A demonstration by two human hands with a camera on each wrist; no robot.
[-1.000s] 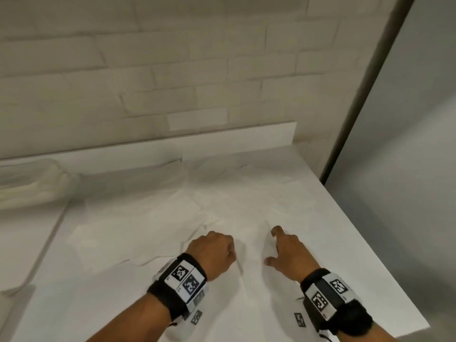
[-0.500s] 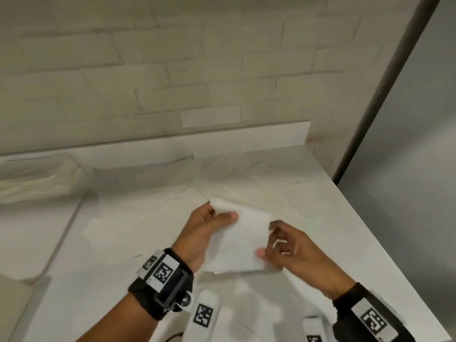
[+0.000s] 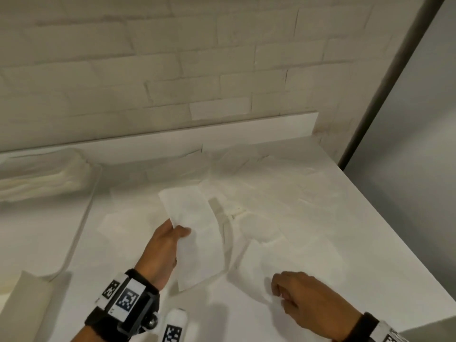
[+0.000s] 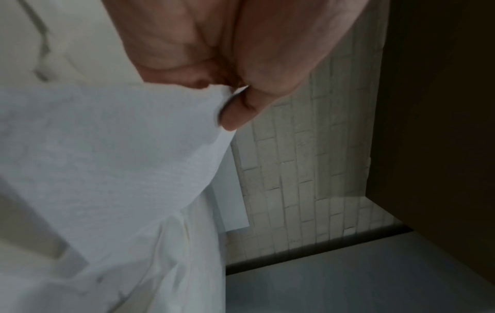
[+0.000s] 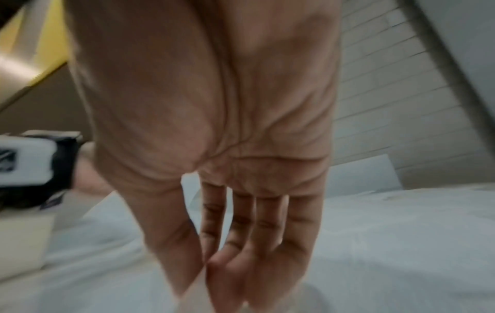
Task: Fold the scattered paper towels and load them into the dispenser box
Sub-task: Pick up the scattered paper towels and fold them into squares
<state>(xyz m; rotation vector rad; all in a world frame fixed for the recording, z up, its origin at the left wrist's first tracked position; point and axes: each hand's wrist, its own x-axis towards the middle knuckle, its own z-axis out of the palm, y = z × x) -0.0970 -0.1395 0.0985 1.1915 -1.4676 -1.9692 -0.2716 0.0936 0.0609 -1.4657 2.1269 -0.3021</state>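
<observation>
A folded white paper towel [image 3: 195, 233] is held above the counter by my left hand [image 3: 177, 230], thumb on top and fingers underneath. The left wrist view shows the thumb pressed on that towel [image 4: 107, 158] at its edge. My right hand [image 3: 278, 290] is low at the front right, fingers curled at the near edge of a flat towel sheet [image 3: 291, 257]. In the right wrist view, my right hand [image 5: 206, 266] pinches a thin paper edge between thumb and forefinger. A pile of folded towels [image 3: 37, 178] sits at the far left; I cannot tell whether a box holds it.
Several unfolded white sheets [image 3: 259, 183] lie overlapping across the white counter [image 3: 370, 243]. A brick wall with a white ledge [image 3: 222, 137] runs along the back. The counter ends at the right beside a grey wall. A beige flat object [image 3: 27, 307] lies at the front left.
The right hand has let go of the folded towel and dropped to a flat sheet at the front right. The left hand alone now holds the folded towel.
</observation>
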